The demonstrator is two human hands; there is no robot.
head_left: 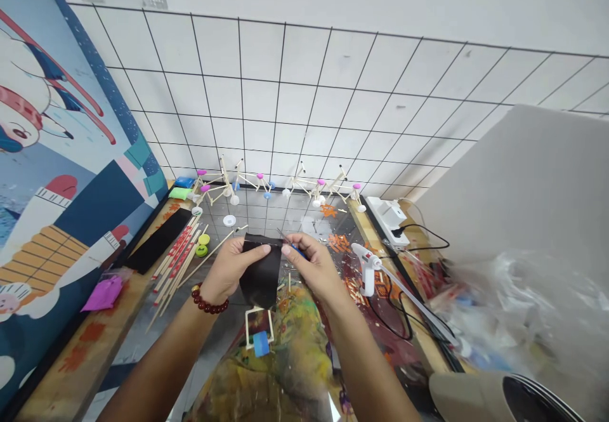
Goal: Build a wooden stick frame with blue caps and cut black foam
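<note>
A black sheet [261, 279] hangs between my hands above the table, its top edge folded or lying along a thin strip. My left hand [233, 263] pinches the sheet near its upper left, thumb on top. At the sheet's upper right corner, my right hand [309, 258] has its thumb and fingers closed round a small blue-handled tool [295, 248] with a thin dark tip pointing up and left; the rest of it is hidden by the fingers. Just below the sheet lies a small pale stick frame [247, 330] with a blue piece [261, 344] on it.
Stick models [295, 184] with pink and white discs line the back wall. Wooden sticks [178, 260], yellow-green lids [202, 245] and a black strip [159, 241] lie left. Right are a white glue gun [367, 268], its cable, orange pieces [339, 243] and a power strip [390, 219].
</note>
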